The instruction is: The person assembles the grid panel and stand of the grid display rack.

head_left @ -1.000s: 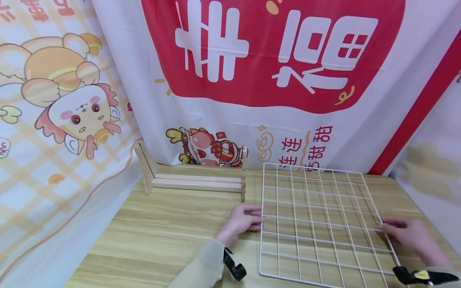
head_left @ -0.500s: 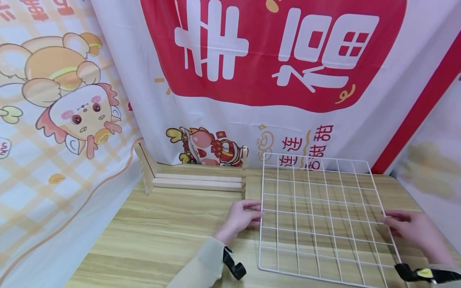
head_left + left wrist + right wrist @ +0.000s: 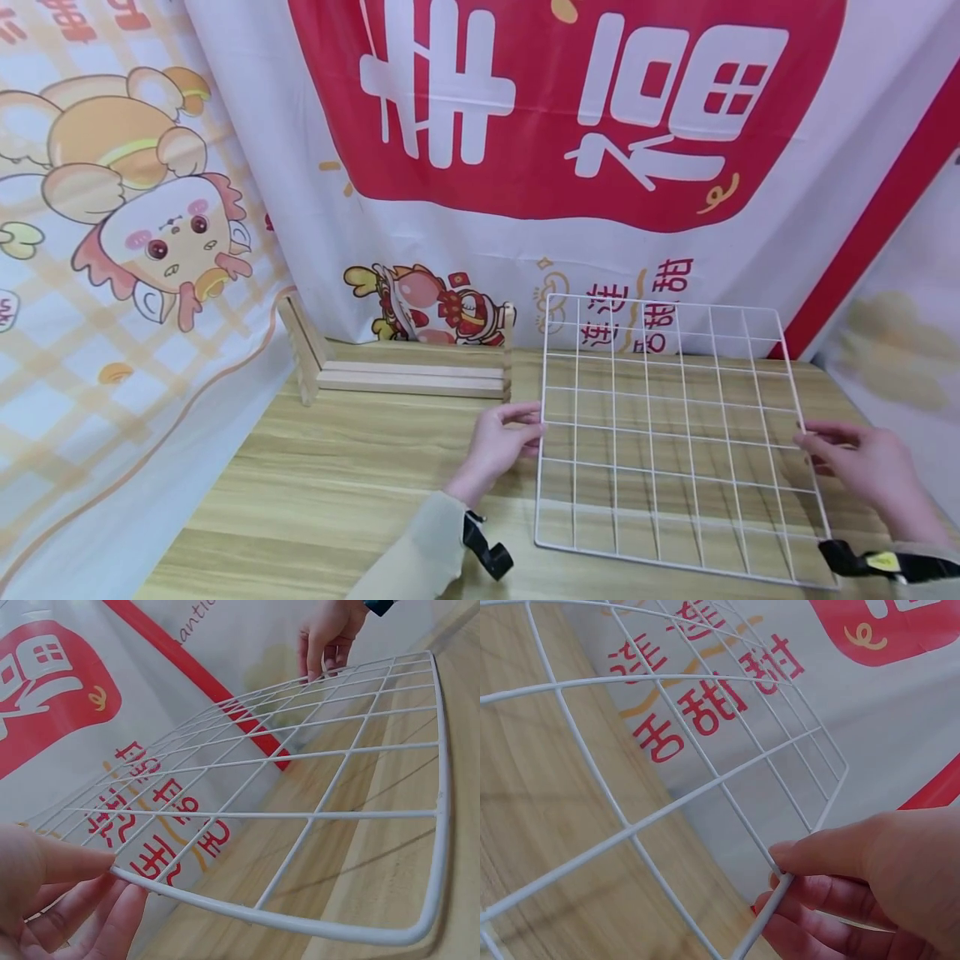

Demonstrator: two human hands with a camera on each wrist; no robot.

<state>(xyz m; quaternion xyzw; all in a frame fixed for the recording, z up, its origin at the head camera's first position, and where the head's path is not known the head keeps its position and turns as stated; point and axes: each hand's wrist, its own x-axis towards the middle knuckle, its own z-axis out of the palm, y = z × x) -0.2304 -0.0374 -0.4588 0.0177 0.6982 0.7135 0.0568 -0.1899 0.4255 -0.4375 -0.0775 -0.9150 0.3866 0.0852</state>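
A white wire grid panel [image 3: 651, 432] is held tilted, its far edge raised in front of the printed cloth and its near edge low by the table. My left hand [image 3: 495, 442] pinches its left side wire between thumb and fingers, which the left wrist view shows close up at the fingers [image 3: 82, 862]. On the opposite side my right hand [image 3: 862, 462] pinches the right side wire, with the thumb [image 3: 832, 851] on top in the right wrist view. Whether the near edge touches the table cannot be told.
A wooden frame [image 3: 411, 380] with two upright ends and bars between them stands at the back left of the wood-grain table [image 3: 322, 483]. Printed cloths [image 3: 450, 233] hang behind and at both sides. Black straps [image 3: 487, 550] with cameras sit on both wrists.
The grid panel's far edge has risen against the cloth, and its near edge has come up in view. Both hands have moved slightly up and away with it, still pinching its sides.
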